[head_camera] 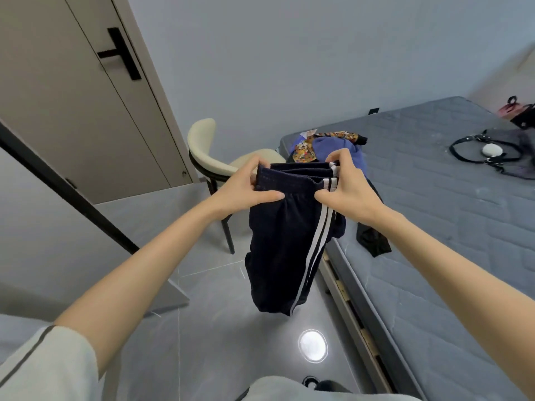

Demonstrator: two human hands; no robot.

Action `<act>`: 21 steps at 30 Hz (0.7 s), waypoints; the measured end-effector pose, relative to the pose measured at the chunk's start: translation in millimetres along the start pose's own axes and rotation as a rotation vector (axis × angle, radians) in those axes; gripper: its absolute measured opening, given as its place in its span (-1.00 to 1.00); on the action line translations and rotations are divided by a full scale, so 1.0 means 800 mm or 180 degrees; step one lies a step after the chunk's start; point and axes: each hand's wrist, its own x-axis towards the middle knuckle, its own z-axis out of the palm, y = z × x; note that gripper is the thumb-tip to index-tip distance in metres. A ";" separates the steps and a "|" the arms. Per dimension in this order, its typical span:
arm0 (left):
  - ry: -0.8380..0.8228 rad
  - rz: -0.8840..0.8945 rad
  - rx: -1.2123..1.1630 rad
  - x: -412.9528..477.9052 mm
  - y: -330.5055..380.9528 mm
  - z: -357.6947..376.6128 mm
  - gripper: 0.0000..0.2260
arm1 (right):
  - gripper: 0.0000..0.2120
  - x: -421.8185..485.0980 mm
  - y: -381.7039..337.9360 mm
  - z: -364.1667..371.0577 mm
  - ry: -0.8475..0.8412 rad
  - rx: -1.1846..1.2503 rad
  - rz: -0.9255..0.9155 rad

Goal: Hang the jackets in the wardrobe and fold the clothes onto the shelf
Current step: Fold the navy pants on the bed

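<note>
Dark navy shorts (285,241) with two white side stripes hang in the air above the floor beside the bed. My left hand (246,188) pinches the waistband at its left end, thumb in front. My right hand (347,186) grips the waistband at the striped right end. The legs dangle freely below my hands. More clothes lie on the bed's near corner: a blue garment (335,149) with a patterned orange and black piece (304,150), and a black item (372,238) near the mattress edge.
A grey mattress (448,212) fills the right side. A cream chair (208,157) stands behind the shorts. A beige door with a black handle (120,53) is at upper left. Black straps (486,153) and a bag (518,111) lie far right.
</note>
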 end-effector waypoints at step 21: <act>-0.2204 -0.0061 0.0277 0.067 0.010 0.212 -0.82 | -0.75 -0.243 0.090 -0.090 0.0833 0.0676 0.1675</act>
